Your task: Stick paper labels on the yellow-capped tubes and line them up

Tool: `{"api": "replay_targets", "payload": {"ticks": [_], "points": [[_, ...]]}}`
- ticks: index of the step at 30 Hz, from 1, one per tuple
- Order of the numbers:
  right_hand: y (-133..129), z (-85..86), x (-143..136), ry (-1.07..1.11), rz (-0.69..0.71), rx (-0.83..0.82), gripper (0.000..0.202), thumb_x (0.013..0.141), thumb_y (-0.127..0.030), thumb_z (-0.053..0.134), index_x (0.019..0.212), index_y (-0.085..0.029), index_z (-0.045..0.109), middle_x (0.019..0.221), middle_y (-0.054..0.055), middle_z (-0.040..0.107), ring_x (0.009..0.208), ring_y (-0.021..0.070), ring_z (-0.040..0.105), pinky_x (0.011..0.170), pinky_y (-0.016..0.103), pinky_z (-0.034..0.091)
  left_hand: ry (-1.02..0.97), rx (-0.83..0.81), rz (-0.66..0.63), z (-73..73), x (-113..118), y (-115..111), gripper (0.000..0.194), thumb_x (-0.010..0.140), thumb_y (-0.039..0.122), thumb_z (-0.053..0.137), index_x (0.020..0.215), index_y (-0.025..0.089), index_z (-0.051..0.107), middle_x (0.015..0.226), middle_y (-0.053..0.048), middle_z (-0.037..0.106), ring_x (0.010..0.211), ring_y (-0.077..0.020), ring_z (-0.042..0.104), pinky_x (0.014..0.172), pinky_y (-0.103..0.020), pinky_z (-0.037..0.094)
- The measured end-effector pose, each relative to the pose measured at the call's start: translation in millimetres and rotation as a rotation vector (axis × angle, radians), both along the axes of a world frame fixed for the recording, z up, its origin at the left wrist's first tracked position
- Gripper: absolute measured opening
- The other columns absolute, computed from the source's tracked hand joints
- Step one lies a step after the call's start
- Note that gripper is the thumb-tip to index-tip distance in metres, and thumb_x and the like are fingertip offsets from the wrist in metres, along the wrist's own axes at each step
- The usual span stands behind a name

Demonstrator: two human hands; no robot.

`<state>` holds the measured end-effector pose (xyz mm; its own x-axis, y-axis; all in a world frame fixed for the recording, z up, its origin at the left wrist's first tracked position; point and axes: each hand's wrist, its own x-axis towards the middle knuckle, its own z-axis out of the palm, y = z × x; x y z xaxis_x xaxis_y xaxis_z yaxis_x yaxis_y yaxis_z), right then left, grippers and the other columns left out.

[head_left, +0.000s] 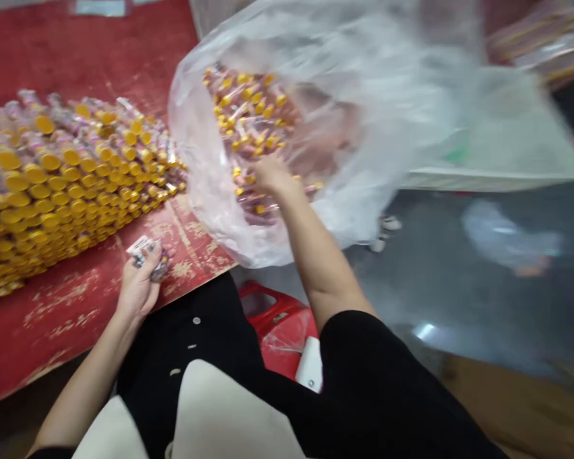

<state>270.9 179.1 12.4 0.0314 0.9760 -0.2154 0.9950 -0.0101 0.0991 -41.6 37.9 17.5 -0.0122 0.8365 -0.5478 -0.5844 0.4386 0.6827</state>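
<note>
My left hand (143,277) is closed around a small printed packet (146,252), just above the front edge of the red table. My right hand (273,175) reaches into a big clear plastic bag (198,185) full of loose yellow-capped tubes (251,118). Its fingers are blurred and partly hidden among the tubes, so whether it grips one does not show. Left of the bag lies a tall stack of clear wrapped tubes (57,185), their round yellow ends facing me.
The worn red table (90,312) runs along my left and front. A red plastic stool or chair (277,325) is below me, with a white object (310,366) beside it. A pale table (516,140) stands to the right; a plastic bag (502,236) lies over the grey floor.
</note>
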Motion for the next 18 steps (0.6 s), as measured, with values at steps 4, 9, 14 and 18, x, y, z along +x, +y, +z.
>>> {"api": "replay_targets", "payload": {"ticks": [4,9,14,18], "points": [[5,-4.7,14,0.057,0.071,-0.017,0.032,0.088,-0.012,0.055,0.118,-0.010,0.068,0.135,0.017,0.061,0.131,0.0301,0.048,0.110,0.045,0.037,-0.008,-0.022,-0.076,5.9,20,1,0.034,0.067,0.020,0.087,0.095,0.009,0.072,0.086,-0.006,0.076,0.072,-0.0136,0.074,0.065,-0.020,0.061],[18,5.3,15,0.203,0.109,0.019,0.035,0.087,-0.007,0.054,0.121,-0.004,0.060,0.135,0.020,0.058,0.127,0.0250,0.047,0.111,0.039,0.035,0.026,-0.067,-0.097,10.4,27,-5,0.024,0.073,0.025,0.084,0.083,0.011,0.069,0.071,-0.003,0.072,0.058,-0.0105,0.068,0.056,-0.018,0.058],[-41,21.3,-33,0.651,0.081,0.286,0.043,0.105,-0.025,0.018,0.136,-0.008,0.044,0.126,0.015,0.059,0.107,0.0142,0.054,0.097,0.028,0.043,-0.046,-0.036,0.041,12.0,22,-3,0.022,0.073,0.025,0.083,0.087,0.014,0.069,0.071,0.001,0.069,0.061,-0.0080,0.066,0.057,-0.016,0.056],[-113,9.8,-113,1.409,0.194,0.147,0.036,0.090,-0.050,0.062,0.108,-0.019,0.063,0.095,0.001,0.064,0.079,0.0105,0.055,0.078,0.024,0.047,-0.094,-0.005,0.128,11.2,37,2,0.014,0.081,0.025,0.078,0.086,0.015,0.069,0.077,0.001,0.071,0.071,-0.0078,0.068,0.068,-0.017,0.058]]}}
